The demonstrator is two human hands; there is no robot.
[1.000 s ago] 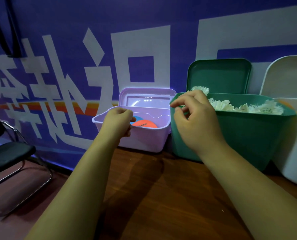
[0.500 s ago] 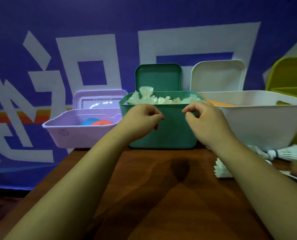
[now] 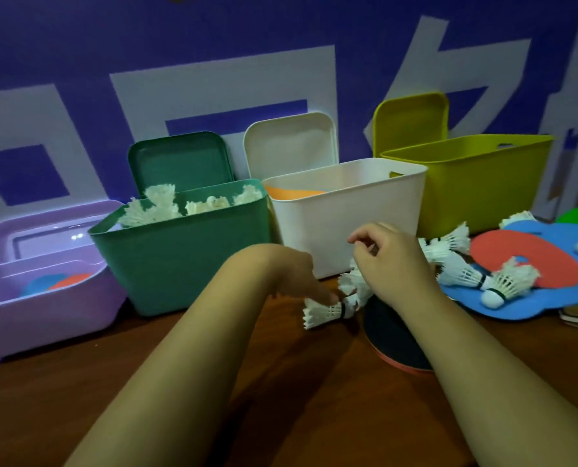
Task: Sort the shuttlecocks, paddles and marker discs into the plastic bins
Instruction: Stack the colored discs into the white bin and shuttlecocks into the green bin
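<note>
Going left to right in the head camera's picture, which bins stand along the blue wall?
Purple bin with coloured discs → green bin full of shuttlecocks → white bin with something orange inside → yellow-green bin.
</note>
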